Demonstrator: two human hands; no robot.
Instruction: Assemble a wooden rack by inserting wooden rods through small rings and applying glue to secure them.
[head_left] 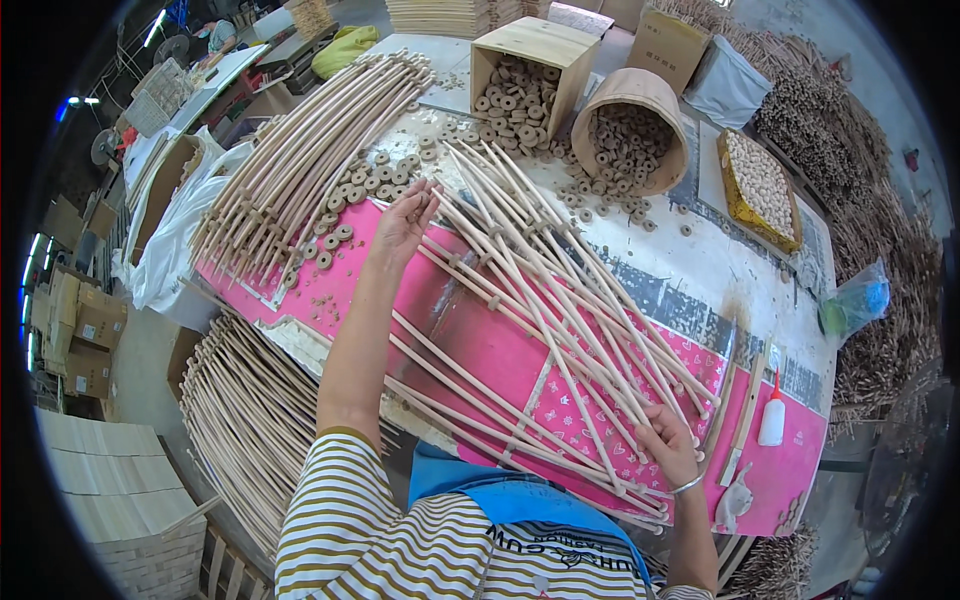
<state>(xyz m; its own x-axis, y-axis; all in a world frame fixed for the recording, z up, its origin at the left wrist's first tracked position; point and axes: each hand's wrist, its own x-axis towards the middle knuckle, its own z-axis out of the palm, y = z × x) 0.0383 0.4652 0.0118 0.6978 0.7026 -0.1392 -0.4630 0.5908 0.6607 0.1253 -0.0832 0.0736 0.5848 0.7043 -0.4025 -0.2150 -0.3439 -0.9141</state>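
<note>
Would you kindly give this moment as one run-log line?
left hand: by far ends of wooden rods; right hand: at their near ends; brown rings: in wooden box and tub; white bottle: right of right hand

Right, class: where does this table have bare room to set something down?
The widest bare patch is worn tabletop between the crossed sticks and the yellow tray; a smaller pink one lies right of the white bottle. Crowded: around the left hand, right hand and scattered rings.

Whether the left hand [407,214] holds anything is too small to tell; the right hand [668,444] covers parts of sticks [506,240]; the striped shirt [390,545] runs off the lower edge; the distant worker [221,38] is blurred.
</note>
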